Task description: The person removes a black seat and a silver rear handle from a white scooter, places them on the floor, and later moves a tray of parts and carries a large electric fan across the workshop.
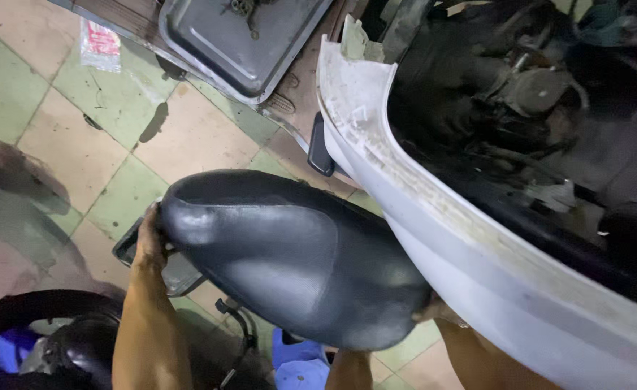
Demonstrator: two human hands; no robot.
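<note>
Seat betw. tray & scooter body
Seat (289,253) sits centre, left hand (149,242) on its left end; body panel (434,217) right of it, touching; metal tray (243,40) behind, on floor (66,130).

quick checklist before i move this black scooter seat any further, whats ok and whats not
1. Left hand grips the rear end of the black seat: ok.
2. Right hand grip at the seat's narrow front end: cannot tell, mostly hidden under the seat and white body panel.
3. Seat off the floor: ok, held above the tiles.
4. Gap between seat front and white body panel: not ok, they look touching or nearly so.
5. Open compartment free of loose parts: cannot tell, too dark.
6. Floor beneath: not ok, a metal tray and other items lie nearby.
</note>
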